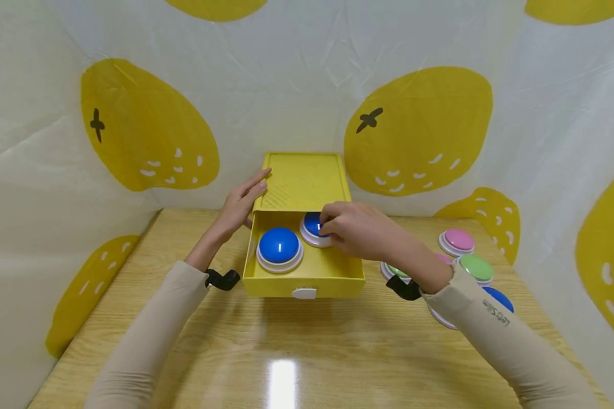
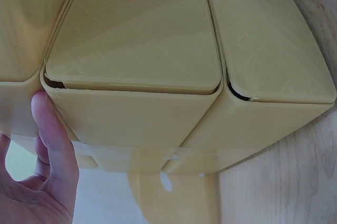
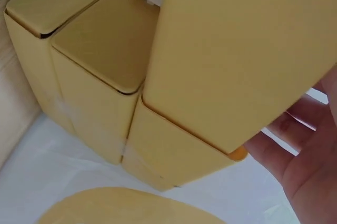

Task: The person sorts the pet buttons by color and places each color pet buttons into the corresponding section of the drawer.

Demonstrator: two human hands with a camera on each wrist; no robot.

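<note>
The right hand [image 1: 355, 230] curls its fingertips over the rim of a blue dome button on a white base [image 1: 313, 226], at the back right of the pulled-out yellow plastic drawer [image 1: 307, 275]. The left hand [image 1: 240, 205] lies flat, fingers straight, against the left edge of the yellow box top [image 1: 304, 180]. A second blue dome button [image 1: 279, 249] sits front left, leaving room at the drawer's front right. Pink [image 1: 457, 241] and green [image 1: 476, 267] buttons stand apart on the wooden bench [image 1: 286, 352].

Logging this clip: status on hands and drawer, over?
Left hand flat against yellow cabinet. Right hand grips rear blue button inside open drawer. Front blue button alongside, nothing blocking.
</note>
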